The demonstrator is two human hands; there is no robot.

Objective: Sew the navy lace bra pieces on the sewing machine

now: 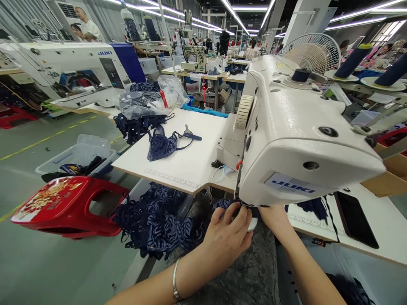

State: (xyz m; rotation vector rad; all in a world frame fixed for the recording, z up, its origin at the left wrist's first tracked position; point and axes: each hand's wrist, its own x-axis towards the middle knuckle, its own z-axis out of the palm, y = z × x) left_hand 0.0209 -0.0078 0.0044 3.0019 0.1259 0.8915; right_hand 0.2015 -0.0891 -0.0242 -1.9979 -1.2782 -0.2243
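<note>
A white sewing machine point(305, 127) fills the right of the head view. My left hand point(230, 228) is just below its needle area, with bent fingers closed on a navy patterned bra point(221, 204) that shows only in part. My right hand point(269, 213) reaches under the machine head, which hides its fingers. A rounded white part point(252, 224) shows beside my left fingertips. To the left, another navy bra point(161, 143) lies on the white worktable point(197, 123), its straps stretched to the right.
A heap of navy bras point(162, 220) hangs below the table's left edge, by a red stool point(70, 203) and a clear plastic bin point(79, 154). A dark phone point(356, 218) and navy straps point(313, 207) lie at right. A second machine point(73, 67) stands at left.
</note>
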